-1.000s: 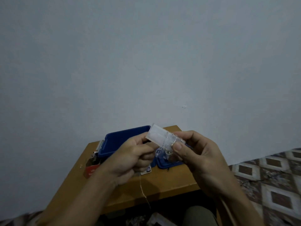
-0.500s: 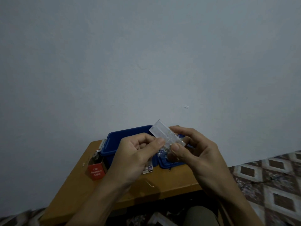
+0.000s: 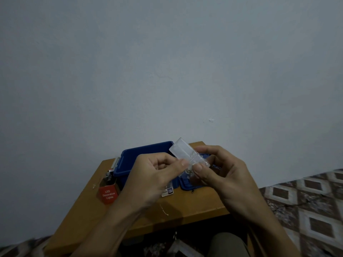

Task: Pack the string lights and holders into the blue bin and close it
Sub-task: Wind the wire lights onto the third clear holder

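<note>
A clear plastic holder with thin light wire wound round its lower end is held up in front of me, tilted. My right hand pinches its lower end between thumb and fingers. My left hand pinches the wire at the holder's near side with thumb and forefinger. Behind the hands the open blue bin sits on the wooden table. Its blue lid lies to the right, mostly hidden by my right hand.
A red "LED Decorative Lights" box lies left of the bin. A small white card sits under my left hand, and a short wire piece lies near the table's front edge. A plain wall rises behind; patterned floor at right.
The holder and both hands have risen slightly. My left hand turned and its fingers shifted along the wire; the wire that hung below the hands a second ago is gone from there.
</note>
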A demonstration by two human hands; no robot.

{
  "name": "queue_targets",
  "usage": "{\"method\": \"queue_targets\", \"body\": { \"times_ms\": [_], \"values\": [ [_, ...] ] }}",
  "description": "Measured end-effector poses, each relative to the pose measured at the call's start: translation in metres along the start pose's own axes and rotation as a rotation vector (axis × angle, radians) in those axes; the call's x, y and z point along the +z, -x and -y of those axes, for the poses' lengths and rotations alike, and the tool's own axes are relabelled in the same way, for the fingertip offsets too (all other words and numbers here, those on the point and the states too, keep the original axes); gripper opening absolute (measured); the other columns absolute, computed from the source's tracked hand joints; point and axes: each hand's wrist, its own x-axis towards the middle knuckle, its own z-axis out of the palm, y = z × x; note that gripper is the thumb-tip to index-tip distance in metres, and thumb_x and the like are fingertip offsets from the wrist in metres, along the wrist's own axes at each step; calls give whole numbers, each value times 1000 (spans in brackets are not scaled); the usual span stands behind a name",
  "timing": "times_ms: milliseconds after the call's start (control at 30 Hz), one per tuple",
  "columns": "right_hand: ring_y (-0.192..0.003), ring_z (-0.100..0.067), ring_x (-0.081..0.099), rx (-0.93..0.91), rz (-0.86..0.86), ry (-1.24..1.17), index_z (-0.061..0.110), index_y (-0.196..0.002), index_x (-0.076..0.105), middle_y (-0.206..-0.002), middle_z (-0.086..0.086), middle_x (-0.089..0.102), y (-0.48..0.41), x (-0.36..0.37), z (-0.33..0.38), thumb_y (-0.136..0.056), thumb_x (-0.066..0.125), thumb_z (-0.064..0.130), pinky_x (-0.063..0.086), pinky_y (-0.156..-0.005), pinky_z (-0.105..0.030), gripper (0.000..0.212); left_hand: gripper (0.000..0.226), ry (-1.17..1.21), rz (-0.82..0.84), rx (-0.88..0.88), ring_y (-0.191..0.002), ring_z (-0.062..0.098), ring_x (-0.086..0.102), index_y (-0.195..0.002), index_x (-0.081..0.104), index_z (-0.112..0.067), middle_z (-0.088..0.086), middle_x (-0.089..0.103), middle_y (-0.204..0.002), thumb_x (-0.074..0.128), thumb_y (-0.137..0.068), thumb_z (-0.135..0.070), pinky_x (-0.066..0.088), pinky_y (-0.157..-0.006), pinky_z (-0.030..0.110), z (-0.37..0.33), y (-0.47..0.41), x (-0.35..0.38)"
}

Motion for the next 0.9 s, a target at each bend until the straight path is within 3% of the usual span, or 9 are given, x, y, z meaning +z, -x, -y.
{"method": "queue_targets", "body": {
  "times_ms": [100,200,333,467,600,733,900],
  "values": [
    [-83,-24,75,1,5,-2,23,-115,68,-85,-7,67,0,0,0,-86,69,23,63,-70,-36,29,26,-41,3,-1,-76,33,70,-74,79,-17,8,75,-74,72,-76,-42,57,-61,40,-4,1,-2],
    [-81,-22,75,-10,-1,11,23,-116,68,-83,-3,68,1,2,1,-86,68,24,62,-70,-35,30,27,-86,0,40,-73,34,67,-74,79,-19,10,73,-71,69,-77,-44,54,-56,37,-8,3,-2],
    [-80,-22,74,-46,-26,24,27,-121,65,-83,0,67,0,5,0,-87,68,23,63,-70,-37,34,23,-121,-3,79,-67,16,69,-75,78,-19,2,74,-70,67,-84,-36,50,-48,20,-10,4,-2],
    [-78,-22,72,-101,-27,36,26,-121,61,-82,3,65,0,8,0,-90,66,17,63,-71,-39,32,27,-115,-10,72,-68,22,70,-78,77,-19,4,74,-72,65,-81,-43,55,-56,29,-7,2,0],
    [-79,-21,71,-129,-22,74,24,-119,64,-83,4,68,2,8,0,-92,65,15,63,-72,-38,28,26,-97,-5,47,-70,13,71,-81,77,-16,0,75,-73,66,-82,-40,55,-60,21,-3,0,1],
    [-77,-19,73,-107,-55,88,25,-114,67,-84,0,68,1,8,-1,-89,68,19,62,-68,-32,26,19,-88,0,40,-53,0,62,-79,76,-12,-8,68,-58,68,-89,-27,45,-53,12,-4,0,3],
    [-76,-20,73,-109,-49,89,27,-115,66,-82,-1,66,1,7,-1,-90,67,20,63,-70,-36,27,19,-82,19,24,-49,2,58,-80,74,-12,-10,64,-55,67,-90,-27,42,-50,12,-5,1,2]
  ]
}}
